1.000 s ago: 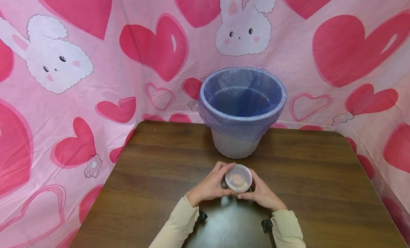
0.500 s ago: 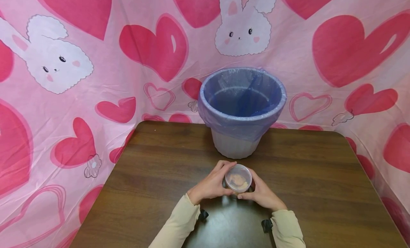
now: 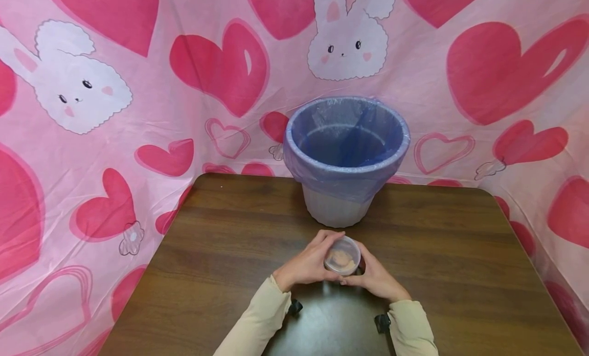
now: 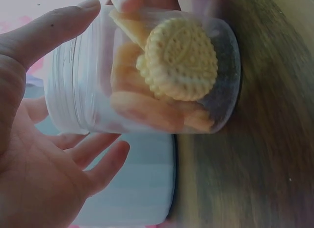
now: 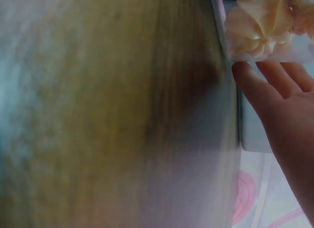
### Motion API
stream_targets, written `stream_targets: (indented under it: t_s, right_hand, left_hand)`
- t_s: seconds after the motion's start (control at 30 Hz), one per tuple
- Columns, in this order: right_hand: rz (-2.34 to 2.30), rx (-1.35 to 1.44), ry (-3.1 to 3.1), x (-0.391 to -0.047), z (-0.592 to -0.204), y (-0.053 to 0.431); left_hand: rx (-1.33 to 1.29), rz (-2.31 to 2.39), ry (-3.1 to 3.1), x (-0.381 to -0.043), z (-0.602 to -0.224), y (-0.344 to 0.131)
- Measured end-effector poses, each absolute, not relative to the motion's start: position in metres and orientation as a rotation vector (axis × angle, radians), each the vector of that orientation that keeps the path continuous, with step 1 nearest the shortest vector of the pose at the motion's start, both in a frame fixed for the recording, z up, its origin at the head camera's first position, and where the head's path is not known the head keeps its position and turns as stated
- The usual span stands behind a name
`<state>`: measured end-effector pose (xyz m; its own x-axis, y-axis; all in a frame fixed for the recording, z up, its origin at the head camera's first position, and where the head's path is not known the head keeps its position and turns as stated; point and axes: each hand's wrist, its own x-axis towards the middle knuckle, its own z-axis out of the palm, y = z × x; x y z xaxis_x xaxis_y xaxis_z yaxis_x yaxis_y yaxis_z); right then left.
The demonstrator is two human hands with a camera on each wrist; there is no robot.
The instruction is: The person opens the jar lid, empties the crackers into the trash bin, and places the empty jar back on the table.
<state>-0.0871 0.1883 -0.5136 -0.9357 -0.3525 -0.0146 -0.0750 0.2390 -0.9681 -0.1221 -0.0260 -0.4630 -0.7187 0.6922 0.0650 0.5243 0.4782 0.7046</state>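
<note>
A clear plastic jar with a ribbed screw lid stands upright between both hands, near the middle of the table. A round sandwich cookie and several light-brown pieces show through its wall in the left wrist view. My left hand grips the lid, the thumb on the near side and the fingers on the far side. On the jar's right, my right hand holds the body, its thumb close to the left thumb. A swirl-shaped cookie shows in the jar above the right fingers.
Just behind the jar stands a white bin with a blue plastic liner folded over its rim. The brown wooden table runs to a pink cloth backdrop printed with hearts and bunnies.
My left hand has turned and slid slightly rightward at the lid, its fingertips reaching farther around the far side. The right hand keeps nearly the same place on the jar.
</note>
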Motion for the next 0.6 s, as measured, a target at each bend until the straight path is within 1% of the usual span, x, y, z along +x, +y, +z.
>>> stream_targets:
  t_s: [0.6]
  right_hand:
    - [-1.743,-0.453,2.315,-0.088,-0.517,0.19]
  left_hand:
    - [1.115,1.007,2.513,-0.121,-0.461,-0.015]
